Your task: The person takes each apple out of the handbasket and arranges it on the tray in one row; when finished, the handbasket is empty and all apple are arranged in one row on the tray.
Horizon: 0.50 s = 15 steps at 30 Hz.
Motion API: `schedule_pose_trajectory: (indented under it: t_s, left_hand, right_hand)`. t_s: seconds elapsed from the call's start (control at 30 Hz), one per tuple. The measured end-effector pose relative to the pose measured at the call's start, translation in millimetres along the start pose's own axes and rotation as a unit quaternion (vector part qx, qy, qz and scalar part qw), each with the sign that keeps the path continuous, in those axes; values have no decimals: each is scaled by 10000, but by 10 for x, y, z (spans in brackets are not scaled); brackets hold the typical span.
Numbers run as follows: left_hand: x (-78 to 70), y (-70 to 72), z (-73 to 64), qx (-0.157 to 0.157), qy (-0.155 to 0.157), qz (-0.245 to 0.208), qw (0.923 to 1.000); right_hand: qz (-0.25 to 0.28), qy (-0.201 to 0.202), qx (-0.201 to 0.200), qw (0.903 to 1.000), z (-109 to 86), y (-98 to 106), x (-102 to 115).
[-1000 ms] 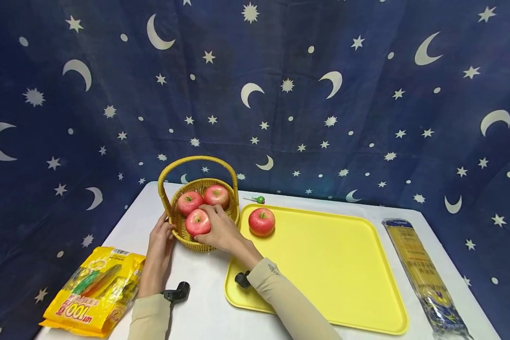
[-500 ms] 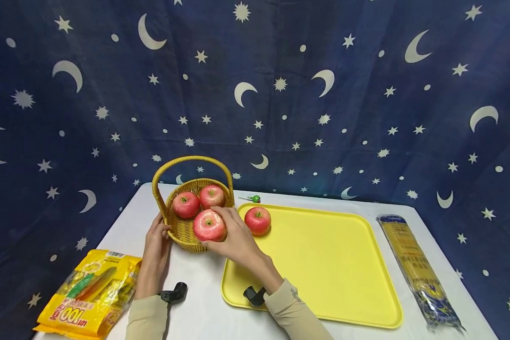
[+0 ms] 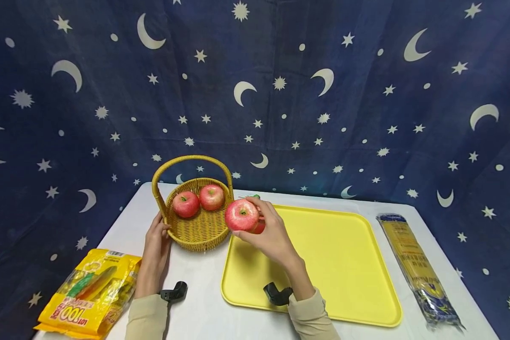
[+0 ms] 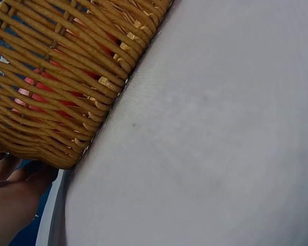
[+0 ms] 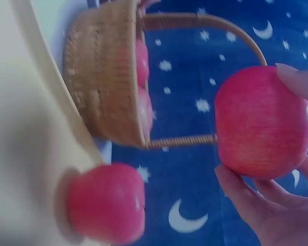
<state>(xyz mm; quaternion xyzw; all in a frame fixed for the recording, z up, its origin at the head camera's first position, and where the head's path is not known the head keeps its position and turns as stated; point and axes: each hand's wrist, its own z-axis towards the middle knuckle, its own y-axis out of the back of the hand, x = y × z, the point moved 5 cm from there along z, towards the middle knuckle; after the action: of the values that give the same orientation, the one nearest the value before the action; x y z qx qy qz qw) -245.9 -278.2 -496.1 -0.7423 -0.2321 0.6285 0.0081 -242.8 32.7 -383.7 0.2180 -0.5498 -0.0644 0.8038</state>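
My right hand [image 3: 274, 233] pinches a red apple [image 3: 241, 215] between thumb and fingers, raised over the left part of the yellow tray [image 3: 331, 259]. Behind it, another apple [image 5: 107, 204] sits on the tray, mostly covered in the head view but plain in the right wrist view. A wicker basket [image 3: 199, 231] with a tall arched handle stands left of the tray. Inside it lie two apples, one on the left [image 3: 185, 204] and one at the back right [image 3: 211, 197]. My left hand [image 3: 154, 248] grips the basket's left side near the handle's foot.
A yellow snack bag [image 3: 91, 293] lies at the table's front left. To the tray's right is a long pack of dried noodles [image 3: 418, 269]. A green lollipop [image 3: 256, 196] shows partly behind the right hand. A dark starry cloth [image 3: 280, 118] hangs behind the table.
My right hand has lifted one apple out of the basket and carried it rightward over the tray's edge. My left hand has stayed at the basket.
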Motion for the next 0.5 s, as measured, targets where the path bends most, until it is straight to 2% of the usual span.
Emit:
schedule_pose_trajectory:
  t_s: [0.1,0.23,0.37,0.5]
  left_hand:
    - [12,-4,10,-34,49,2,10000]
    - [8,8,9,-49,105,33,9999]
    - [-12,-1,6,34,8,25,10000]
    - [-9,-7,-3,15,37,108,9999]
  right_hand:
    - [179,-199,-86,9996,-2,152,-80]
    - [190,-198,-248,9993,-9,371,-170]
    - [143,-237,-488,9984,-12,581,-258]
    - [194,-575,-573,9965,-16,732,-402]
